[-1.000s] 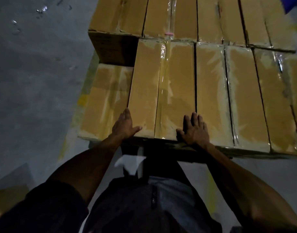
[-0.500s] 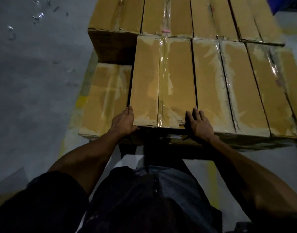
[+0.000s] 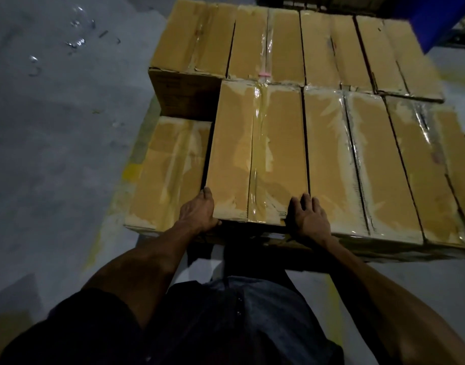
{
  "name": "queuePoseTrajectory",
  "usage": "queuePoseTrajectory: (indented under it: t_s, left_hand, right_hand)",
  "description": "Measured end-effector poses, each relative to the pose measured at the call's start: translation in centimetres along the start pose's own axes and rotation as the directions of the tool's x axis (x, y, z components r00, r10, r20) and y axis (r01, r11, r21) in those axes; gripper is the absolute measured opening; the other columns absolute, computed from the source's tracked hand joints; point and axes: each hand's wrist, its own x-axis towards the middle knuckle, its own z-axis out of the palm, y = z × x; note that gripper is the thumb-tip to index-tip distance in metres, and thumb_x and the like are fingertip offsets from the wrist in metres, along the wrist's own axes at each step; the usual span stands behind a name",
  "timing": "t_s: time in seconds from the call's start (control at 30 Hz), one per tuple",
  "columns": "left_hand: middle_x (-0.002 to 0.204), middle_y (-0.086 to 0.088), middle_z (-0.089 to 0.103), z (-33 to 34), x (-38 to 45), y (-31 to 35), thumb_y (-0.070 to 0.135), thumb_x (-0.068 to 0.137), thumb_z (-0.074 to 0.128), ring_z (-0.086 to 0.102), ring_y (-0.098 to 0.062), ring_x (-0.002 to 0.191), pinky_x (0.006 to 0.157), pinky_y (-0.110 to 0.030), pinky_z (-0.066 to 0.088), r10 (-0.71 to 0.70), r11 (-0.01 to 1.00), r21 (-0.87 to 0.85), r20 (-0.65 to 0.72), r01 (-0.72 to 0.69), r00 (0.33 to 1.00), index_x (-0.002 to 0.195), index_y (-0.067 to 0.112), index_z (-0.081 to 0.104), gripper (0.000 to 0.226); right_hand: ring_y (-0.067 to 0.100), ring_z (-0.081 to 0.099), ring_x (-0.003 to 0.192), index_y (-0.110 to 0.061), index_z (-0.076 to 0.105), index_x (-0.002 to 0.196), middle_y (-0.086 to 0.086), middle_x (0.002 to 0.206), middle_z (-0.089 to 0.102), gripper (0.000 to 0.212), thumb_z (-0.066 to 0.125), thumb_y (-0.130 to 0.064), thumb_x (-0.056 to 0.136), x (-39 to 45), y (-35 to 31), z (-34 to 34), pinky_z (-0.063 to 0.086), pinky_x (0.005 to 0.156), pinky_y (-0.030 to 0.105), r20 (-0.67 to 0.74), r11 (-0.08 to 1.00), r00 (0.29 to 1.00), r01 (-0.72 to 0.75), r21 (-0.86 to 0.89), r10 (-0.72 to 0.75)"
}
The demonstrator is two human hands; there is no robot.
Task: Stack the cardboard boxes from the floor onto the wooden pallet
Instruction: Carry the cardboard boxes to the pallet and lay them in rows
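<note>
The box [image 3: 257, 154] lies on the upper layer of the stack, its far end against the back row [image 3: 292, 46] and its right side tight to the neighbouring box [image 3: 331, 159]. The left hand [image 3: 198, 213] grasps its near left corner, fingers up the side and thumb under the near edge. The right hand [image 3: 309, 216] lies flat and released, fingers straight over the near right corner and the seam with the neighbour.

The likely trouble is on the left. That side has no box beside it at the same height, only a lower box [image 3: 168, 169] one layer down, so a push that runs crooked could slide the box over that edge and tip it. The left fingers sit in that gap and could be pinched if the box shifts sideways. The glossy tape [image 3: 257, 122] along the top may let a flat palm slip.

The pallet itself is hidden under the load. To the left is bare concrete floor [image 3: 55, 154] with scattered bits of debris [image 3: 76, 43] and a yellow painted line [image 3: 131, 172]; a blue thing [image 3: 436, 19] shows at the far right.
</note>
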Motion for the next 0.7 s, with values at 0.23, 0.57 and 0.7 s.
queuePoseTrajectory:
  t_s: [0.23,0.57,0.7]
  left_hand:
    - [0.164,-0.016,0.017,-1.5,-1.7,-0.2,0.056,0.095,0.055,0.024,-0.031,0.147,0.115,-0.041,0.033,-0.024,0.999,-0.029,0.025,0.024,0.999,0.157,0.002,0.003,0.098]
    - [0.154,-0.016,0.040,-3.3,-8.7,-3.4,0.045,0.101,0.046,0.034,-0.034,0.144,0.111,-0.041,0.035,-0.313,0.929,-0.239,-0.107,0.281,0.944,0.151,0.003,0.034,0.067]
    - [0.105,-0.018,0.074,-2.6,-11.0,-7.1,0.045,0.082,0.056,0.072,-0.039,0.097,0.069,-0.046,0.060,-0.439,0.881,-0.273,-0.167,0.386,0.883,0.111,-0.002,0.071,0.057]
  right_hand:
    - [0.036,0.047,0.120,-0.015,0.057,0.120,0.012,0.124,0.051,0.060,0.049,-0.055,0.077,0.7,-3.5,-3.5,0.043,0.100,0.046,0.068,0.989,0.997,0.035,0.144,-0.045]
    - [0.036,0.047,0.128,-0.009,0.055,0.136,0.016,0.142,0.052,0.048,0.044,-0.039,0.100,1.1,-13.4,-8.1,0.041,0.103,0.039,0.045,0.929,0.946,0.305,0.211,-0.321]
    - [0.035,0.051,0.122,-0.009,0.059,0.128,0.016,0.135,0.056,0.047,0.048,-0.042,0.097,1.8,-18.5,-8.3,0.042,0.098,0.039,0.067,0.881,0.887,0.441,0.170,-0.457]
